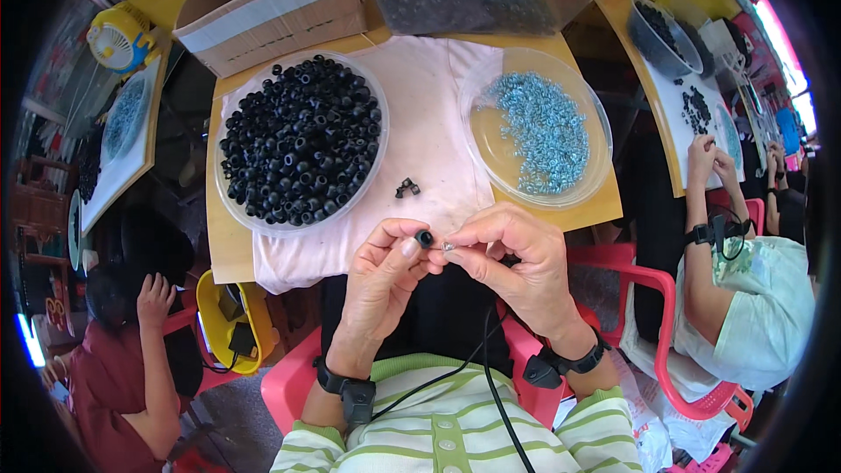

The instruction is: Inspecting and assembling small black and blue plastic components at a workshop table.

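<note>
Just past the table's front edge, my two hands meet in front of me. Between the thumb and fingers of my left hand (383, 271) is a small black hollow cap (425, 238), its round opening showing. My right hand (517, 254) pinches a tiny shiny metal piece (448, 246) close beside the cap; the two look slightly apart. Beyond my left hand stands a round clear tub (383, 144) heaped with black caps (302, 136). A second round clear tub (491, 144) beyond my right hand holds many small bluish-silver metal pieces (547, 131). Several black caps (407, 187) lie on the cloth between the tubs.
A pale pink cloth (429, 88) covers the wooden table (229, 250). At the back stand a cardboard box (272, 17) and a clear bin (473, 0) of black parts. A yellow basket (229, 324) sits lower left. People work at tables on both sides.
</note>
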`<state>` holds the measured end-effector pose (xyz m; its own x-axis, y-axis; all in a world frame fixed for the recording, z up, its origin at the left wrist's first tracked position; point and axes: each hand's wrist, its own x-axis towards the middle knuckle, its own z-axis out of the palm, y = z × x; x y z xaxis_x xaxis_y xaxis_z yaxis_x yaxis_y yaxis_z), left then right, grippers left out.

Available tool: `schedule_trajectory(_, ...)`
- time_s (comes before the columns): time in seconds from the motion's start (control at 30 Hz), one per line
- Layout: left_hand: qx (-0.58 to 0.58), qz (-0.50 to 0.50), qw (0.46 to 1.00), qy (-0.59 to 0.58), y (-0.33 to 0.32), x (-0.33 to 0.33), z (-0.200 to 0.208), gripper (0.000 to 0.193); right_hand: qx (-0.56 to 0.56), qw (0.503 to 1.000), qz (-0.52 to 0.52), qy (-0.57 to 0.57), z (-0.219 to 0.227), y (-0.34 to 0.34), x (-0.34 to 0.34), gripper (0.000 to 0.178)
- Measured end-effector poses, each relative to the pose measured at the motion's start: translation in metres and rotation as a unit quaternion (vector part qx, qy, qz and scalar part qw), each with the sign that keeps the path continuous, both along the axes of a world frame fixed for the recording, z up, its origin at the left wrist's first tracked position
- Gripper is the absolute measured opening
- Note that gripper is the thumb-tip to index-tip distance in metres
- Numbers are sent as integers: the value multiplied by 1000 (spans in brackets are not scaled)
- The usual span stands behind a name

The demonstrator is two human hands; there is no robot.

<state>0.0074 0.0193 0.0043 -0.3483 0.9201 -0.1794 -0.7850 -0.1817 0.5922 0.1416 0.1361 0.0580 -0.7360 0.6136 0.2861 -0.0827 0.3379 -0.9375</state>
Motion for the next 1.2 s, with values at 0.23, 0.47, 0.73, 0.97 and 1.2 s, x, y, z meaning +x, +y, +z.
schedule_trajectory(0.23,5,-16,999,42,-6,6,5,17,34,999,-22,-2,-1,-10,-1,14)
schedule_trajectory(0.47,1,-9,999,41,-13,7,2,18,78,996,-30,-20,-1,-17,-2,19)
schedule_trajectory(0.73,-8,5,1000,19,-9,6,2,17,292,955,-56,-3,-12,-17,-7,23)
schedule_trajectory(0.97,12,35,995,87,-4,-7,-8,17,166,981,-79,-58,-12,-4,-25,15)
schedule_trajectory(1.2,56,36,997,41,-6,-13,-28,15,221,958,-83,-161,-39,12,-58,11)
